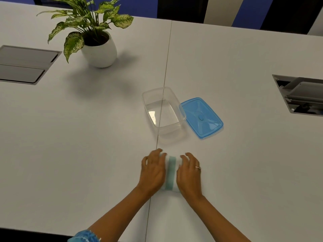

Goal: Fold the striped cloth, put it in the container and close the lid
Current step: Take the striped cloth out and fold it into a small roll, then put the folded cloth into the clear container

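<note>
Head view, the only one: the striped cloth (171, 172) lies on the white table (87, 137) near the front edge, already reduced to a small compact bundle, with one teal stripe showing up the middle between the two hands. The left hand (153, 172) lies over the bundle's left side and the right hand (189, 173) over its right side, a ring on one finger. Both hands rest palm-down with fingers gently bent over the cloth's far edge — whether they are pressing it flat or starting to close round it for a lift cannot be told. Judged purpose of the placement: flanking the bundle from both sides keeps the folds from springing open, and it also suits lifting the cloth as one piece. The clear container (163, 110) stands open just beyond the cloth, straddling the table seam and holding nothing, so the path forward is short and straight. Its blue lid (201, 117) lies flat on the table, touching or nearly touching the container's right wall, probably set there to be taken up by the right hand once the cloth is in. Folding looks finished or close to it; placing and closing are not yet done. Potted plant (97, 48) stands at far left, well apart — no obstruction.
</note>
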Action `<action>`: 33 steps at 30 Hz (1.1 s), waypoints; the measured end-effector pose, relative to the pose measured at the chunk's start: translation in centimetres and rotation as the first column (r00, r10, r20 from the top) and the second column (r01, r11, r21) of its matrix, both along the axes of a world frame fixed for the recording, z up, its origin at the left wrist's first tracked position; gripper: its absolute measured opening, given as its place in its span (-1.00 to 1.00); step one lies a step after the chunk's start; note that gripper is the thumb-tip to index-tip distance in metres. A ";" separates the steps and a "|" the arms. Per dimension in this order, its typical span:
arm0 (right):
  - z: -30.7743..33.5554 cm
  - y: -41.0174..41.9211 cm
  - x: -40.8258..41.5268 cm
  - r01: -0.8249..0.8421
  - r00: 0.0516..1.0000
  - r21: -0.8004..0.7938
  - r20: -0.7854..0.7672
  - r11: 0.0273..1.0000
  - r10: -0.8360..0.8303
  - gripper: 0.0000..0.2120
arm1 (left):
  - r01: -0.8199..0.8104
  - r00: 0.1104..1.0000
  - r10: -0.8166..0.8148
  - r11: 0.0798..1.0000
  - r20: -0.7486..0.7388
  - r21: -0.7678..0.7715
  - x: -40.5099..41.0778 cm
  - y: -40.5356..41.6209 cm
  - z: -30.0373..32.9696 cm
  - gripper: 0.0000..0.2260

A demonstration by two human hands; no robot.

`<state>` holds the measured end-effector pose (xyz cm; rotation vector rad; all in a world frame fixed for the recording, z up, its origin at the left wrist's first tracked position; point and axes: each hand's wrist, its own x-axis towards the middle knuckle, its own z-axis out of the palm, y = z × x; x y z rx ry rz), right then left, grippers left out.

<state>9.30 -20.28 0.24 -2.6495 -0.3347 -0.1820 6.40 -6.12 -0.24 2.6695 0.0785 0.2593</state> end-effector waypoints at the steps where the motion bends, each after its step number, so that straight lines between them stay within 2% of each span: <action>1: -0.2 0.4 -0.2 -0.046 0.999 0.002 -0.010 0.999 0.046 -0.71 | 0.134 0.991 -0.134 0.989 -0.004 0.059 0.1 -0.2 -0.5 -0.64; 3: -1.0 0.8 -0.6 -0.124 0.981 0.010 -0.151 0.992 0.124 -0.61 | 0.287 0.957 -0.277 0.944 -0.082 0.164 -0.1 -0.1 -1.7 -0.56; 6: -2.3 0.5 -0.9 -0.250 0.937 -0.128 -0.282 0.960 0.206 -0.50 | 0.287 0.943 -0.248 0.943 -0.220 0.168 -0.8 0.7 -3.3 -0.49; 11: -4.6 -0.8 -1.3 -0.168 0.963 -0.225 -0.247 0.960 0.111 -0.39 | 0.240 0.931 -0.189 0.962 -0.313 0.132 -1.1 0.8 -3.5 -0.40; 19: -5.2 -1.2 -1.1 -0.147 0.947 -0.230 -0.313 0.962 0.070 -0.33 | 0.153 0.935 -0.119 0.985 -0.334 0.077 -1.5 1.5 -4.0 -0.35; 24: -4.8 -2.3 -0.9 -0.170 0.936 -0.128 -0.330 0.977 0.120 -0.31 | 0.122 0.942 -0.102 0.991 -0.319 0.045 -2.4 2.4 -3.8 -0.40; 28: -3.9 -4.5 -0.6 -0.087 0.920 0.007 -0.383 0.996 0.083 -0.23 | 0.065 0.936 -0.081 0.996 -0.342 -0.059 -3.2 3.8 -3.5 -0.40; 30: -3.1 -5.4 -0.2 -0.012 0.903 0.117 -0.426 0.993 0.061 -0.30 | 0.036 0.933 -0.064 0.996 -0.354 -0.085 -3.3 4.7 -3.3 -0.39; 33: -1.7 -5.8 0.9 0.092 0.884 0.197 -0.468 0.976 0.011 -0.44 | -0.085 0.926 0.026 0.986 -0.376 -0.141 -2.6 6.4 -2.8 -0.29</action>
